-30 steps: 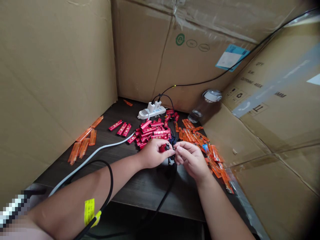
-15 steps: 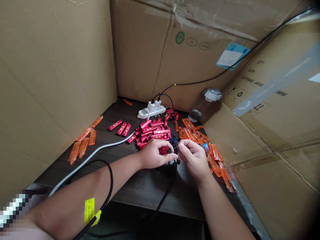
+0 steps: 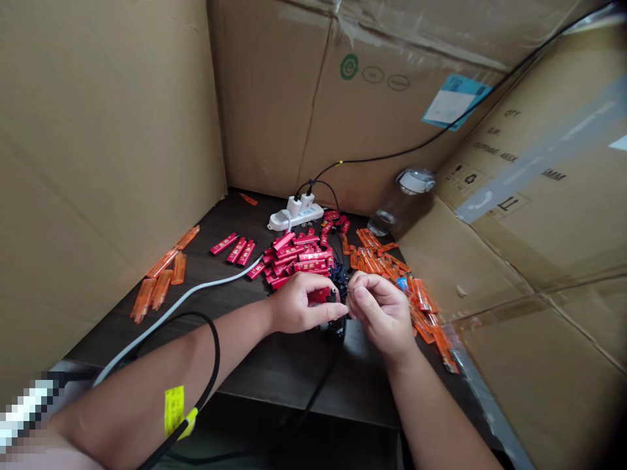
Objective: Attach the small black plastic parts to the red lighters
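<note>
My left hand [image 3: 304, 303] is closed round a red lighter [image 3: 321, 295], its black end pointing right between thumb and fingers. Close beside it, my right hand [image 3: 381, 312] has thumb and fingertips pinched together; whatever is between them is too small to make out. Behind both hands lies a heap of red lighters [image 3: 309, 256] with gold print. A cluster of small dark parts [image 3: 337, 273] sits at the heap's right side, partly hidden by my hands. Orange see-through lighter bodies [image 3: 372, 261] are piled to the right.
A white power strip [image 3: 308, 214] with chargers stands behind the heap, and a clear bottle [image 3: 392, 210] at back right. More orange pieces [image 3: 157, 287] lie left, by three red lighters [image 3: 240, 250]. A grey cable [image 3: 196, 286] crosses the dark table [image 3: 289, 365]. Cardboard walls [image 3: 274, 98] enclose it.
My right hand's fingers have shifted slightly, the thumb now further round against the fingertips. The left hand keeps the red lighter almost in place. The view has moved a little.
</note>
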Motion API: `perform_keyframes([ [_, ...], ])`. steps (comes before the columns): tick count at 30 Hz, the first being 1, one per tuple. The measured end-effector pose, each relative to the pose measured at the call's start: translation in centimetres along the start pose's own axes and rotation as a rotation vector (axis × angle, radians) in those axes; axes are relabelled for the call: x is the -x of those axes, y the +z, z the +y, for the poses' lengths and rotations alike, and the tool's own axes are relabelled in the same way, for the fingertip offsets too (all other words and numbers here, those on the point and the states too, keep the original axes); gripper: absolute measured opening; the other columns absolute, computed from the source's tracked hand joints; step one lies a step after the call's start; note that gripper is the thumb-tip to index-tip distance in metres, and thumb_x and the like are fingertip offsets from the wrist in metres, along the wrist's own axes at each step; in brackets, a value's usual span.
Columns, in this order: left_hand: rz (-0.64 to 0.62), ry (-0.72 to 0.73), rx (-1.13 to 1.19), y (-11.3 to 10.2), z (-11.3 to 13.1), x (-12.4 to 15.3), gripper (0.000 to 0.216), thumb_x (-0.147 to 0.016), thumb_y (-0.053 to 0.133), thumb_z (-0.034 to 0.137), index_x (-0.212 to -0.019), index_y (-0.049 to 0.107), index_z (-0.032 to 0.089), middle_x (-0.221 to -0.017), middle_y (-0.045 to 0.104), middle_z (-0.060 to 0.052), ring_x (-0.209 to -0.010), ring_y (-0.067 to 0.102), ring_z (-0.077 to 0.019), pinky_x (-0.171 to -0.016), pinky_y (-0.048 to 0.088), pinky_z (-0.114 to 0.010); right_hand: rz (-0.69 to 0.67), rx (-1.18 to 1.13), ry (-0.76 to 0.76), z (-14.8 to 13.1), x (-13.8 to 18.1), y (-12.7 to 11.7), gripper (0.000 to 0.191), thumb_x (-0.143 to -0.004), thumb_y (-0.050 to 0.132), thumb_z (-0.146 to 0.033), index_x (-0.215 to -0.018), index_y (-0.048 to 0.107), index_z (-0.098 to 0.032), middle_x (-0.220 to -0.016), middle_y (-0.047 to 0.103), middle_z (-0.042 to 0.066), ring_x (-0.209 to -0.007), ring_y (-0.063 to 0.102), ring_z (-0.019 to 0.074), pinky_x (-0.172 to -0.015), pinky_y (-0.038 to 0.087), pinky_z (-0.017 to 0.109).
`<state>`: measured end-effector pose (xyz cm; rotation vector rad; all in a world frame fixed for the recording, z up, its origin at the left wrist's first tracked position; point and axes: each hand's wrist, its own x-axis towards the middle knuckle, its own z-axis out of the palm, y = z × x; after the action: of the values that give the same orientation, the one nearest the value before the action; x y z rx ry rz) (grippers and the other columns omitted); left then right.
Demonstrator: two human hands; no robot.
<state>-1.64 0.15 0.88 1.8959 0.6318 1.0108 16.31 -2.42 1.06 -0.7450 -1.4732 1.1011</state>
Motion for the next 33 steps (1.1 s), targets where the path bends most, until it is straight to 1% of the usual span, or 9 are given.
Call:
perform_keyframes([
  [2,-0.003,0.037,-0.027,0.04,-0.02,-0.01,0.024,-0.080,0.064,0.036,-0.073,0.064,0.013,-0.063,0.055,0.000,-0.057,0.045,-0.0088,-0.055,0.036,-0.022,-0.034,0.012,-0.053,-0.18,0.16,0.16,0.008,-0.092,0.053,-0.019,-0.087,0.058,-0.020,-0.076,0.048,-0.001,-0.053,0.044,0.0069,-0.048,0.035,0.024],
  [4,-0.017,0.061,-0.061,0.06,-0.08,-0.02,0.023,-0.080,0.064,0.035,-0.073,0.063,0.013,-0.063,0.053,0.001,-0.056,0.044,-0.0083,-0.055,0.035,-0.022,-0.059,0.072,-0.119,-0.37,0.26,0.28,0.010,-0.092,0.052,-0.015,-0.089,0.059,-0.020,-0.078,0.049,0.000,-0.056,0.046,0.0082,-0.050,0.036,0.025],
  [8,-0.026,0.067,-0.129,0.07,-0.33,-0.03,0.025,-0.077,0.066,0.037,-0.072,0.062,0.013,-0.063,0.052,0.001,-0.056,0.043,-0.0087,-0.055,0.035,-0.023,-0.100,0.311,-0.273,-0.68,0.24,0.40,0.012,-0.088,0.053,-0.009,-0.088,0.060,-0.019,-0.079,0.052,0.002,-0.071,0.052,0.0132,-0.062,0.042,0.029],
  [11,-0.031,0.064,-0.161,0.11,-0.50,-0.06,0.024,-0.078,0.065,0.037,-0.075,0.063,0.013,-0.063,0.053,0.001,-0.056,0.044,-0.0091,-0.054,0.034,-0.023,-0.112,0.446,-0.347,-0.72,0.16,0.38,0.015,-0.085,0.055,-0.005,-0.089,0.059,-0.019,-0.080,0.054,0.003,-0.074,0.052,0.0144,-0.066,0.043,0.030],
  [18,-0.041,0.066,-0.206,0.16,-0.57,-0.08,0.020,-0.078,0.064,0.033,-0.076,0.064,0.013,-0.063,0.052,0.001,-0.058,0.045,-0.0097,-0.056,0.034,-0.024,-0.100,0.597,-0.441,-0.56,0.10,0.23,0.021,-0.080,0.058,0.000,-0.090,0.059,-0.019,-0.080,0.055,0.003,-0.072,0.054,0.0143,-0.064,0.045,0.029],
  [24,-0.028,0.039,-0.240,0.16,-0.38,0.00,0.020,-0.079,0.062,0.033,-0.076,0.064,0.013,-0.064,0.054,0.000,-0.059,0.046,-0.0104,-0.057,0.036,-0.024,-0.039,0.690,-0.513,-0.39,0.09,0.36,0.022,-0.077,0.059,0.001,-0.088,0.057,-0.018,-0.080,0.056,0.004,-0.072,0.055,0.0146,-0.063,0.046,0.029],
  [28,-0.025,0.029,-0.245,0.14,-0.23,-0.01,0.020,-0.080,0.060,0.033,-0.074,0.062,0.014,-0.066,0.057,-0.001,-0.060,0.048,-0.0113,-0.059,0.037,-0.025,-0.018,0.705,-0.530,-0.30,0.04,0.47,0.022,-0.077,0.059,0.001,-0.088,0.057,-0.018,-0.079,0.056,0.004,-0.070,0.056,0.0145,-0.062,0.046,0.029],
  [33,-0.028,0.027,-0.283,0.17,-0.19,-0.06,0.020,-0.080,0.059,0.033,-0.070,0.060,0.015,-0.065,0.055,0.000,-0.061,0.049,-0.0117,-0.060,0.038,-0.025,0.001,0.722,-0.526,-0.05,0.01,0.61,0.020,-0.078,0.059,0.001,-0.086,0.057,-0.017,-0.078,0.057,0.003,-0.069,0.056,0.0142,-0.062,0.046,0.028],
])
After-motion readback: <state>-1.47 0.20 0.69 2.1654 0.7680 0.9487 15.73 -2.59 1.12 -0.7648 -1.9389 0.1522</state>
